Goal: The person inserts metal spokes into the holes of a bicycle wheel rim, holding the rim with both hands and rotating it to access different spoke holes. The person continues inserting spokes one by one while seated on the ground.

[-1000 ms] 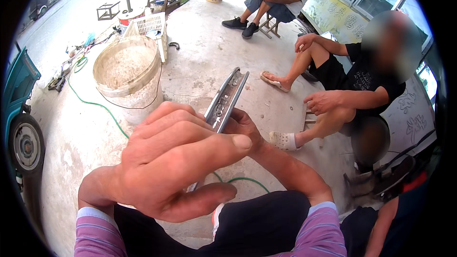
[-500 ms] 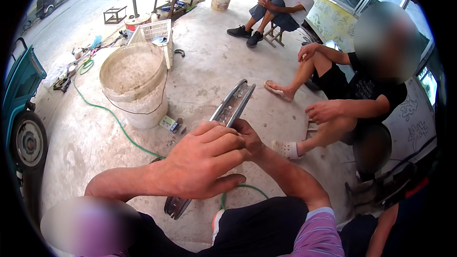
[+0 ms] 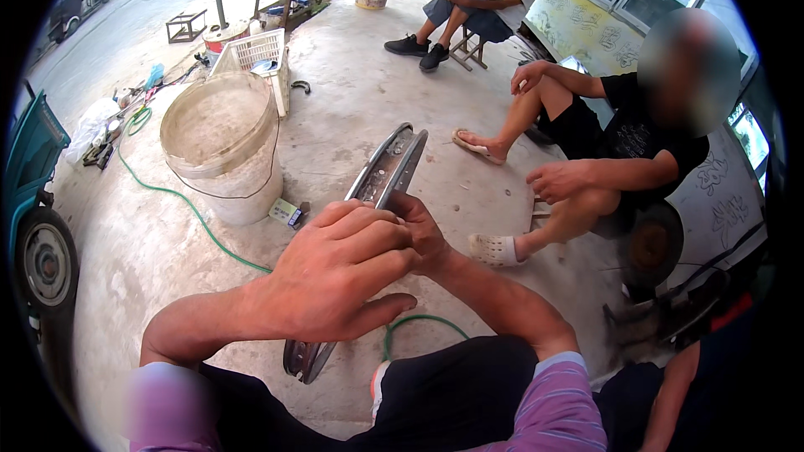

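A bare metal wheel rim (image 3: 387, 166) stands tilted in front of me, seen almost edge-on. Its grooved channel holds small bits of dirt, and its lower part shows below my wrist. My left hand (image 3: 335, 272) lies across the near side of the rim with its fingers curled over it; the fingertips are hidden. On the rim's right side, my right hand (image 3: 423, 234) is closed around the edge, partly covered by my left hand. What lies under the left palm is out of sight.
A dirty white bucket (image 3: 222, 146) stands front left, with a small box (image 3: 286, 212) beside it and a white crate (image 3: 264, 59) behind. A green hose (image 3: 188, 205) crosses the floor. Two seated people are at right, one nearer (image 3: 641, 130); a blue-green vehicle (image 3: 38, 142) stands left.
The whole scene has shifted a little left and up in view. Both hands keep their hold on the rim, with hardly any change of grip.
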`<state>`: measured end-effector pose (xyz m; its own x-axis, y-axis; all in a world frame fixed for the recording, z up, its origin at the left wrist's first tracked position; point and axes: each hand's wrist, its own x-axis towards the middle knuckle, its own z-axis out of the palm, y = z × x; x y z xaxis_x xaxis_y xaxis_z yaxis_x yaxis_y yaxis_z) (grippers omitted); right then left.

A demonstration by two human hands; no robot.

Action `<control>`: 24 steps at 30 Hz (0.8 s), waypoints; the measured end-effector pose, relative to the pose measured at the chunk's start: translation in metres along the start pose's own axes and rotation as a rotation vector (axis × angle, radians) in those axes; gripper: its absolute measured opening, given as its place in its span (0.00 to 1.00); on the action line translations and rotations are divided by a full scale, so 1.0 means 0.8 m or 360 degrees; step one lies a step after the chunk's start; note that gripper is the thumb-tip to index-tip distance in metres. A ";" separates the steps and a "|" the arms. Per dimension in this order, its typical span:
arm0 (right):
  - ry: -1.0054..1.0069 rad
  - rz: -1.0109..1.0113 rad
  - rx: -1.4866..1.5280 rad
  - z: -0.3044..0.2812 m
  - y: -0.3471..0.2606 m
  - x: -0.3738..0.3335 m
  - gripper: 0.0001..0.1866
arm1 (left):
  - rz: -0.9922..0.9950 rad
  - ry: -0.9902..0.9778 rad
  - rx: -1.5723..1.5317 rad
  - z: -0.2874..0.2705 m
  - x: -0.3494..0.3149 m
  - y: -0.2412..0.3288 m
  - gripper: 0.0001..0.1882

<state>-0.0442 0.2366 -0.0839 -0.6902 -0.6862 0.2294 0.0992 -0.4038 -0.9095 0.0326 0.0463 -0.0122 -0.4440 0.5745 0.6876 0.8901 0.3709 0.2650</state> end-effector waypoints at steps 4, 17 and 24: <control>0.0091 -0.0081 -0.0223 -0.005 -0.002 -0.001 0.16 | 0.0036 0.0015 -0.0058 0.000 -0.005 -0.009 0.20; 0.0708 0.0611 -0.1019 -0.073 0.027 -0.035 0.11 | -0.0009 -0.0003 -0.0099 -0.001 -0.013 -0.046 0.16; 0.0354 0.0847 -0.1462 -0.149 0.123 -0.087 0.19 | -0.0033 0.0001 -0.0050 0.001 -0.010 -0.047 0.16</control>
<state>-0.0722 0.3166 -0.2308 -0.8410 -0.4771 -0.2552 -0.0863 0.5840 -0.8072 0.0027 0.0286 -0.0278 -0.4624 0.5666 0.6820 0.8835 0.3597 0.3002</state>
